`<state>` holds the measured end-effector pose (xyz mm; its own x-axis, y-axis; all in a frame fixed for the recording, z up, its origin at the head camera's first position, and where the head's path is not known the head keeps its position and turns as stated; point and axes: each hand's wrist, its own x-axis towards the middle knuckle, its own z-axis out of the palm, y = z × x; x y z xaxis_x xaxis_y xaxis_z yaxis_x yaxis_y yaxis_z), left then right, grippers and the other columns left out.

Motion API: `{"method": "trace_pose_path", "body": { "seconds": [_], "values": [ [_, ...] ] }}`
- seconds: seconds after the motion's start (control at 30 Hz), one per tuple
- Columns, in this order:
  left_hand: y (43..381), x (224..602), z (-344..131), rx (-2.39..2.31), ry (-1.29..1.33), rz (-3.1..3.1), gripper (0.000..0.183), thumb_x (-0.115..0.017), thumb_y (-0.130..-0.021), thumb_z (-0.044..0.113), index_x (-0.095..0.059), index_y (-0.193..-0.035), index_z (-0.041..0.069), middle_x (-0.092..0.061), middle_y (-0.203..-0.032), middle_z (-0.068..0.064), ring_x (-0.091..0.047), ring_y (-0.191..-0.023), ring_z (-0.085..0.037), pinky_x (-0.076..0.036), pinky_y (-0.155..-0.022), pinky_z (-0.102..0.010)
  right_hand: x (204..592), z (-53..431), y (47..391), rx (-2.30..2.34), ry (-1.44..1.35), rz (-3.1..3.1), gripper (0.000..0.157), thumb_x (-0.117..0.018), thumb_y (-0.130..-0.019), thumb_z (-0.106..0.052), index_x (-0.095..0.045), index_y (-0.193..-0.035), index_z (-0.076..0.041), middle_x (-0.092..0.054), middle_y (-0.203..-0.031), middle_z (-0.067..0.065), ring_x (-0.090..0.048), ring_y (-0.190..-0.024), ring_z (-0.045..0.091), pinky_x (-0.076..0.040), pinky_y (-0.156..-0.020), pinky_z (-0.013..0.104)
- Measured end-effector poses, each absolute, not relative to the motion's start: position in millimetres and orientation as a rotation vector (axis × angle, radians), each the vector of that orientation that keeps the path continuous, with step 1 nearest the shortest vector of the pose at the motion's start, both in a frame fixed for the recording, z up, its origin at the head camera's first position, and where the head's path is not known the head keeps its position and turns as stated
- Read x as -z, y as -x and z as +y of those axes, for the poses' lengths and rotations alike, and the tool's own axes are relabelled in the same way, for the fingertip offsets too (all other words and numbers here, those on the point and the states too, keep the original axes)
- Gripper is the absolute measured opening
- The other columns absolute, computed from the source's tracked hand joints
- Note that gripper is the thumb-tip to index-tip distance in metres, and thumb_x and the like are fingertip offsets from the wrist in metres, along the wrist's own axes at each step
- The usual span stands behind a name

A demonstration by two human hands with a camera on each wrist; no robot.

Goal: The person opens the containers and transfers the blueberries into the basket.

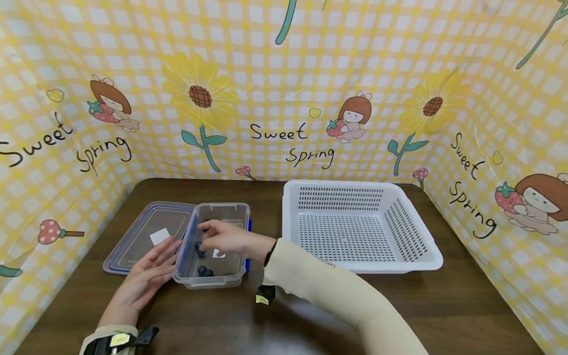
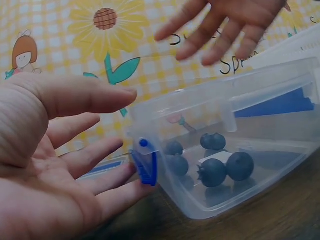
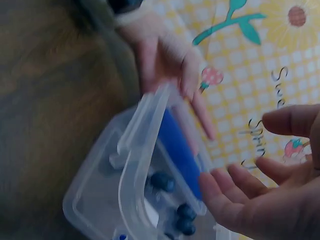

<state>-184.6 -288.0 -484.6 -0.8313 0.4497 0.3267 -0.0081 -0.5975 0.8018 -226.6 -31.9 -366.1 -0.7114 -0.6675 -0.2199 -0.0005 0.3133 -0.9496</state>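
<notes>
Right sleeve is slanting inward; left hand, fingers spread, is flanking the box; right hand, fingers parted, is hovering above it and berries are lying inside; a basket is standing rightward, cloth hanging behind.

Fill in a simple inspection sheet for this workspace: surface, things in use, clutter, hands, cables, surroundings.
Surface: brown table, wood-grained.
Things in use: clear box holding dark blue berries; lid open to its left.
Clutter: nothing seen.
Hands: left hand by the box's left side, fingers extended, contact hard to tell; right hand over the box, fingers loose, nothing seen in it.
Cables: nothing seen.
Surroundings: white basket right of the box; yellow checked cloth behind, printed with flowers.
</notes>
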Motion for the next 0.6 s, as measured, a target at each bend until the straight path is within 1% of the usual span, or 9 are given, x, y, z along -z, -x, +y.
{"method": "trace_pose_path", "body": {
  "seconds": [0.07,0.1,0.17,0.3,0.37,0.47,0.57,0.6],
  "values": [
    [184,485,-291,-2.46,-0.767,1.234,0.07,-0.029,-0.095,-0.023,-0.046,-0.15,0.017,-0.053,-0.146,0.0,-0.051,-0.131,-0.016,-0.05,-0.096,-0.031,369,-34,231,1.359,0.577,1.969,0.051,-0.059,-0.098,-0.007,-0.044,-0.147,-0.005,-0.058,-0.117,0.008,-0.06,-0.106,0.023,-0.053,-0.09,0.044],
    [184,485,-292,-2.453,-0.771,1.235,0.071,-0.029,-0.095,-0.024,-0.045,-0.15,0.017,-0.052,-0.147,0.0,-0.051,-0.131,-0.015,-0.05,-0.096,-0.031,370,-35,233,1.317,0.571,1.975,0.05,-0.059,-0.099,-0.008,-0.045,-0.146,-0.005,-0.059,-0.116,0.007,-0.06,-0.107,0.024,-0.053,-0.09,0.045],
    [184,486,-293,-2.441,-0.777,1.248,0.073,-0.03,-0.094,-0.025,-0.043,-0.152,0.018,-0.05,-0.148,-0.001,-0.05,-0.132,-0.015,-0.05,-0.096,-0.031,373,-37,236,1.243,0.559,1.983,0.049,-0.059,-0.099,-0.008,-0.046,-0.145,-0.005,-0.059,-0.119,0.008,-0.059,-0.112,0.028,-0.053,-0.091,0.046],
    [184,487,-295,-2.432,-0.776,1.272,0.073,-0.031,-0.094,-0.025,-0.042,-0.152,0.018,-0.049,-0.149,-0.002,-0.049,-0.133,-0.016,-0.05,-0.097,-0.032,377,-41,239,1.115,0.558,2.003,0.046,-0.06,-0.098,-0.008,-0.05,-0.143,-0.003,-0.058,-0.131,0.01,-0.06,-0.111,0.028,-0.054,-0.089,0.045],
    [183,487,-295,-2.433,-0.771,1.273,0.073,-0.031,-0.094,-0.025,-0.042,-0.152,0.018,-0.049,-0.149,-0.002,-0.049,-0.133,-0.016,-0.05,-0.097,-0.032,378,-42,240,1.061,0.571,2.016,0.042,-0.061,-0.097,-0.008,-0.054,-0.139,-0.003,-0.059,-0.131,0.009,-0.062,-0.108,0.027,-0.055,-0.086,0.043],
    [183,486,-295,-2.432,-0.768,1.285,0.073,-0.032,-0.094,-0.025,-0.041,-0.153,0.017,-0.05,-0.148,-0.002,-0.05,-0.132,-0.017,-0.05,-0.097,-0.032,377,-44,240,0.984,0.599,2.056,0.033,-0.063,-0.096,-0.007,-0.062,-0.129,-0.001,-0.064,-0.118,0.007,-0.066,-0.098,0.025,-0.058,-0.079,0.041],
    [183,486,-295,-2.433,-0.761,1.3,0.073,-0.032,-0.093,-0.025,-0.042,-0.152,0.016,-0.05,-0.148,-0.002,-0.05,-0.132,-0.017,-0.05,-0.096,-0.031,373,-46,240,0.891,0.614,2.101,0.021,-0.064,-0.096,-0.009,-0.068,-0.115,-0.003,-0.066,-0.1,0.001,-0.066,-0.087,0.022,-0.059,-0.073,0.04],
    [182,486,-295,-2.432,-0.758,1.308,0.073,-0.032,-0.093,-0.025,-0.043,-0.152,0.016,-0.051,-0.147,-0.002,-0.051,-0.131,-0.016,-0.051,-0.095,-0.031,372,-47,240,0.864,0.608,2.099,0.016,-0.064,-0.096,-0.009,-0.069,-0.11,-0.003,-0.064,-0.094,0.001,-0.063,-0.081,0.021,-0.058,-0.07,0.039]
  ]
}}
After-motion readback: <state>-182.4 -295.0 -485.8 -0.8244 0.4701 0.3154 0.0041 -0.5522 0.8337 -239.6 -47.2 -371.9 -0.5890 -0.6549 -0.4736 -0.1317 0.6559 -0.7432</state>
